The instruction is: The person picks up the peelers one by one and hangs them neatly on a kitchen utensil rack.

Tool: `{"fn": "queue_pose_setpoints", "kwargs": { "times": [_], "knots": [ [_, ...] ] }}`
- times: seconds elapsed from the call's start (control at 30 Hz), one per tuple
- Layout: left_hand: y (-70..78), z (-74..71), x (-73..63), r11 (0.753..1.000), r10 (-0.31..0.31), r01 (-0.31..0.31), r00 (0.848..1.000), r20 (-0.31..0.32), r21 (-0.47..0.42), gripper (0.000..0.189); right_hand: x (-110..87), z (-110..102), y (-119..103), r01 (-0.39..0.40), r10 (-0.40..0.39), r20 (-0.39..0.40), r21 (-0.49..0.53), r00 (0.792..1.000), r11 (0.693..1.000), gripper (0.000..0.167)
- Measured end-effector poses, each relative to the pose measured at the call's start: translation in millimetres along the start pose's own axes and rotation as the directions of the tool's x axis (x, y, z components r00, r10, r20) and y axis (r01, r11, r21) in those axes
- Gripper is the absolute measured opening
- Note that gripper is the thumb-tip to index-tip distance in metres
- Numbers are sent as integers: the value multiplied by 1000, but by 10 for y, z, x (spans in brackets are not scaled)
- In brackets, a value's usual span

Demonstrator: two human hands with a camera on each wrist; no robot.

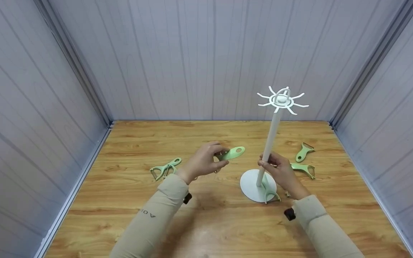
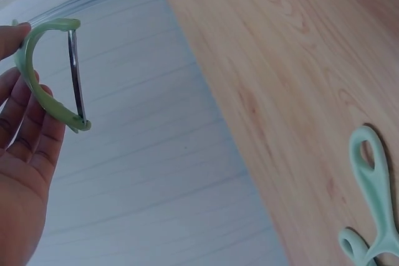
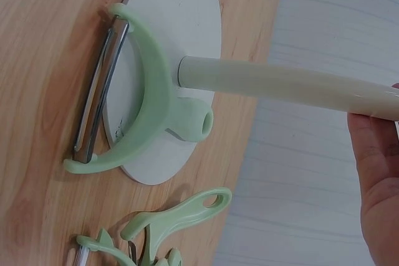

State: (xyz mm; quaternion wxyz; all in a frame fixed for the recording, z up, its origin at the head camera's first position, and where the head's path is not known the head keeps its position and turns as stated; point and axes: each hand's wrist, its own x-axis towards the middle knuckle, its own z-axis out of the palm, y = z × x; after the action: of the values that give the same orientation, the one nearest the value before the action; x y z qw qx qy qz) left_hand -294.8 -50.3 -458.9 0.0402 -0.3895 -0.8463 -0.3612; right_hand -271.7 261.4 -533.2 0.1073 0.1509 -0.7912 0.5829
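My left hand (image 1: 204,159) pinches a light green Y-shaped peeler (image 1: 236,153) above the table, its handle with the hole pointing right. In the left wrist view the peeler's curved head (image 2: 53,109) and metal blade (image 2: 76,73) stick out past the thumb and fingers. Lower on the right, my right hand (image 1: 281,172) grips the pole (image 1: 272,132) of a white stand. A ring of curved hooks (image 1: 282,102) tops that pole, with no peeler on them. Another green peeler (image 3: 159,91) lies across the stand's round base (image 3: 187,4).
On the wooden table (image 1: 206,229), green peelers (image 1: 165,168) lie left of my left hand. More lie to the right, including a peeler (image 1: 304,152) farther back and a peeler (image 1: 305,169) beside my right hand. Pale panels (image 1: 199,61) wall the table at the back and sides.
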Motion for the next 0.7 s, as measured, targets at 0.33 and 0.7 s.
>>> {"fn": "queue_pose_setpoints", "kwargs": {
  "times": [0.33,0.7],
  "knots": [
    [92,-116,118,996,70,-78,985,-156,-44,28,7,-10,-7,1,-1,25,-12,1000,1000,12],
    [247,-284,337,982,161,-182,949,-272,-52,28,13,-11,-7,19,-19,19,-2,1000,1000,10]
  ]
}}
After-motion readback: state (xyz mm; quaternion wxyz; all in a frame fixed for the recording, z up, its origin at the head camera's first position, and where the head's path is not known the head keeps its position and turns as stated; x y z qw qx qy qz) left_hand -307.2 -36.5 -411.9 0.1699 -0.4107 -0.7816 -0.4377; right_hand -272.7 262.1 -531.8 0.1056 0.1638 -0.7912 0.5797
